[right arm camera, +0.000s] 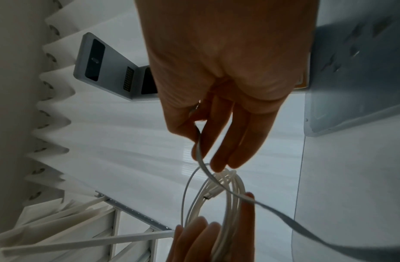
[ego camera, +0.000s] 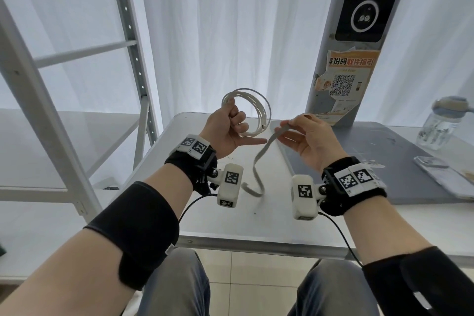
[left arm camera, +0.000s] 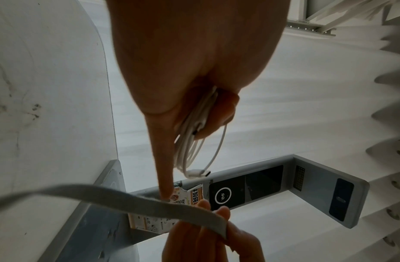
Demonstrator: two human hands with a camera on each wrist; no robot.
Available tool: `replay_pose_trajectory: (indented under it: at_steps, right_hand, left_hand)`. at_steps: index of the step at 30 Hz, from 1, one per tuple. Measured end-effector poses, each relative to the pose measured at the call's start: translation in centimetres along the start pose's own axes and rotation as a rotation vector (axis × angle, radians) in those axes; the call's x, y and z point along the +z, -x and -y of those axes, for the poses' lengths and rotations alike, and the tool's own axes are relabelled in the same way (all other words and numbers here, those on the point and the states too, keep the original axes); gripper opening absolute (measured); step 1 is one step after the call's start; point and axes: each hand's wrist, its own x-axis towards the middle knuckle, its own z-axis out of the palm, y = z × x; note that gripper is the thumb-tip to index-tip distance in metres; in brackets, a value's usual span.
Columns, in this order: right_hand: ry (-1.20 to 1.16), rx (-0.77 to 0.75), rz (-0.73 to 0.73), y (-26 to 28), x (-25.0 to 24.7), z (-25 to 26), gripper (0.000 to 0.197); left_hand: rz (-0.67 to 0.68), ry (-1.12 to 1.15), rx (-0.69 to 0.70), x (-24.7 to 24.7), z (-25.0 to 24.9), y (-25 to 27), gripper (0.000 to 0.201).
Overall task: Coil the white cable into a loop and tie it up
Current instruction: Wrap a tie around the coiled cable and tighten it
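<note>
The white cable is wound into a round coil of several turns, held up above the table. My left hand grips the coil's near side, its little finger stretched toward the right hand. One plug dangles from the coil. My right hand pinches the top end of a flat grey strap, whose tail hangs down and curls on the table. In the right wrist view the strap crosses in front of the coil and touches the left little finger.
The white table carries a grey mat on its right half, with a phone and a clear water bottle at far right. A grey kiosk post stands behind. White metal shelving stands left.
</note>
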Motion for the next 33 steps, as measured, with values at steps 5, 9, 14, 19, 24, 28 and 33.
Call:
replay_pose_trajectory:
  at_steps: [5,9,14,19,24,28,33]
  right_hand:
    - [-0.006,0.004,0.027,0.3,0.0,-0.1,0.01]
    - [0.151,-0.003,0.054,0.4,-0.2,-0.1,0.012]
    - [0.232,0.057,0.063,0.2,0.1,-0.3,0.016]
    - [0.386,0.073,0.055,0.1,0.4,-0.8,0.02]
    - [0.449,0.029,0.014,0.2,0.6,-1.2,0.016]
    - [0.478,-0.009,-0.035,0.3,0.9,-1.4,0.026]
    - [0.396,0.115,-0.1,0.1,1.3,-1.7,0.046]
  left_hand:
    - [-0.009,-0.082,0.011,-0.4,-0.1,-0.3,0.044]
    - [-0.028,-0.027,0.039,-0.6,-0.1,-0.6,0.043]
    - [0.005,-0.079,0.039,-0.9,0.1,-0.7,0.043]
    - [0.006,-0.134,0.025,-0.2,0.4,-0.5,0.044]
    - [0.028,-0.121,0.015,0.0,0.6,-0.3,0.042]
    - [0.032,-0.112,0.019,0.1,0.8,-0.2,0.042]
    - [0.053,-0.098,0.011,0.3,0.9,0.0,0.044]
